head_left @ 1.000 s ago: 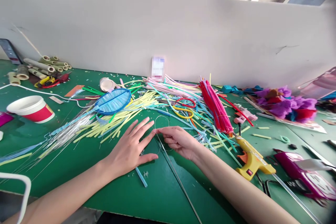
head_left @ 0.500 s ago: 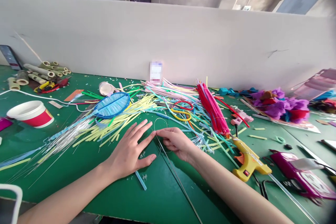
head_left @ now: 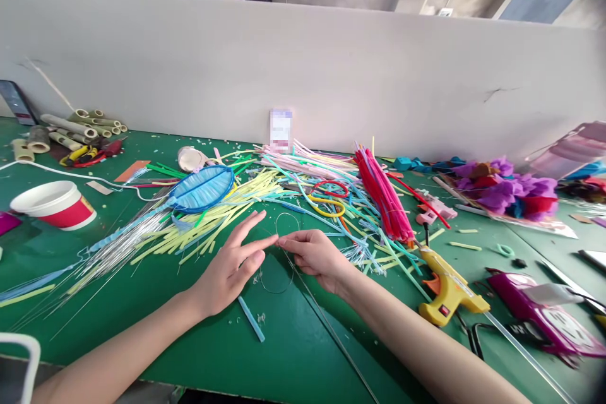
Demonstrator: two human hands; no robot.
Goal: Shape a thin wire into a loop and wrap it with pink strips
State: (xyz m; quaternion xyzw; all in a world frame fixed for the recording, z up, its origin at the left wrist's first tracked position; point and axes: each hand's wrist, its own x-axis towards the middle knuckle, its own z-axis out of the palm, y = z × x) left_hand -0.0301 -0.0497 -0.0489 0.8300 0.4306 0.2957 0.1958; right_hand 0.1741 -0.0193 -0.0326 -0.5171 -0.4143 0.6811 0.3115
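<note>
Pinching thin wire [head_left: 331, 328] in right hand [head_left: 319, 260], over middle of green surface [head_left: 203, 353]; with left hand [head_left: 227, 271] loosely spread, apparently grasping nothing, index tip at the pinch. Already curved into two loops; seemingly unworked along straight, bare tail.

Your left hand [head_left: 222, 274] and right hand [head_left: 322, 259] make two in mid-frame. You have one paper cup [head_left: 69, 216] and one phone [head_left: 17, 103] at the left, one blue leaf-shaped piece [head_left: 201, 189] left of centre, and one yellow glue gun [head_left: 447, 278] at the right. You cannot surely count the thin wires [head_left: 331, 328] at lower centre, overlapping yellow strips [head_left: 250, 192], or bamboo tubes [head_left: 69, 125] at left.
</note>
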